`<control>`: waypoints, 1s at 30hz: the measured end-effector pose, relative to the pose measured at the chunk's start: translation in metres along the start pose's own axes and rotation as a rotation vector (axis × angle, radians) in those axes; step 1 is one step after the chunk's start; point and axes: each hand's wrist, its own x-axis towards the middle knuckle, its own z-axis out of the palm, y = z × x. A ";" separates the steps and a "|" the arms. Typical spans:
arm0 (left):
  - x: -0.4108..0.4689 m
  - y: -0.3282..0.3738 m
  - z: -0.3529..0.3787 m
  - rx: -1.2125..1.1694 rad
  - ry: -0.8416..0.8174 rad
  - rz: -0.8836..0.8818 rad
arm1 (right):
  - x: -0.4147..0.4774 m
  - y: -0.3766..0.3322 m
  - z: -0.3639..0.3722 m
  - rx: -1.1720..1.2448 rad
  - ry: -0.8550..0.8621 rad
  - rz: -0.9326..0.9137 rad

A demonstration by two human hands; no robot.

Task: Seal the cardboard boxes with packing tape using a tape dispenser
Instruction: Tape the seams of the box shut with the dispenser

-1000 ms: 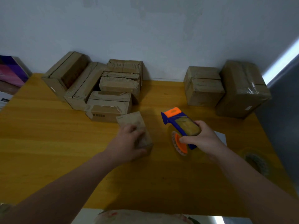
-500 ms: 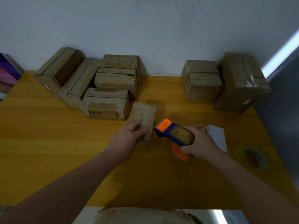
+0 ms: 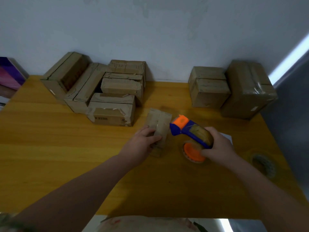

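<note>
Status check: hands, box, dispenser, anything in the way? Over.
Left hand holds small box on table. Right hand grips tape dispenser, nose close beside box's right edge. Nothing between them.

Light is dim and bluish, brightest at a white strip (image 3: 291, 56) on the right edge. Soft shadows fall on the yellow wooden table (image 3: 50, 148), glare glints off the tape-wrapped brown cardboard box (image 3: 250, 91), and detail is smeared.

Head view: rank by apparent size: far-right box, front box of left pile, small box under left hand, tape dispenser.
1. far-right box
2. front box of left pile
3. Unranked: small box, partly under the left hand, and tape dispenser, partly in the right hand, look alike.
</note>
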 end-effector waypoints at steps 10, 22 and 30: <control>0.008 0.028 -0.047 -1.058 0.176 -0.578 | -0.007 -0.031 -0.023 0.055 -0.031 -0.251; 0.001 0.013 -0.052 -1.165 0.069 -0.630 | -0.023 -0.056 -0.017 -0.083 -0.108 -0.411; -0.010 -0.012 -0.046 -1.193 0.082 -0.651 | -0.030 -0.047 -0.023 -0.192 -0.232 -0.514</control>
